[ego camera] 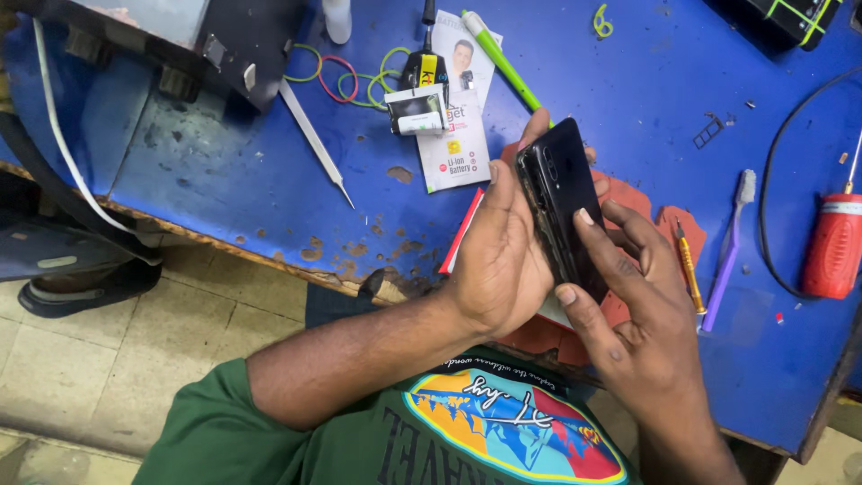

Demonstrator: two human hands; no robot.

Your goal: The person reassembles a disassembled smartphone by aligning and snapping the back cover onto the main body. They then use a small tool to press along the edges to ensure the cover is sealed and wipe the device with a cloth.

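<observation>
Both of my hands hold a black smartphone [566, 193] with its back panel and camera cut-out facing up, above the blue workbench [251, 171]. My left hand [503, 256] cups its left edge, fingers wrapped behind it. My right hand [628, 287] grips the right edge, thumb and forefinger pressed on the back panel. The phone's left seam looks scuffed and slightly parted.
Metal tweezers [314, 142], coloured rubber bands [346, 76], a small battery [417, 112], a white battery packet [458, 135] and a green pen [503, 58] lie at the back. A purple toothbrush [729, 247], small orange screwdriver [690, 268] and red screwdriver handle [833, 244] lie right.
</observation>
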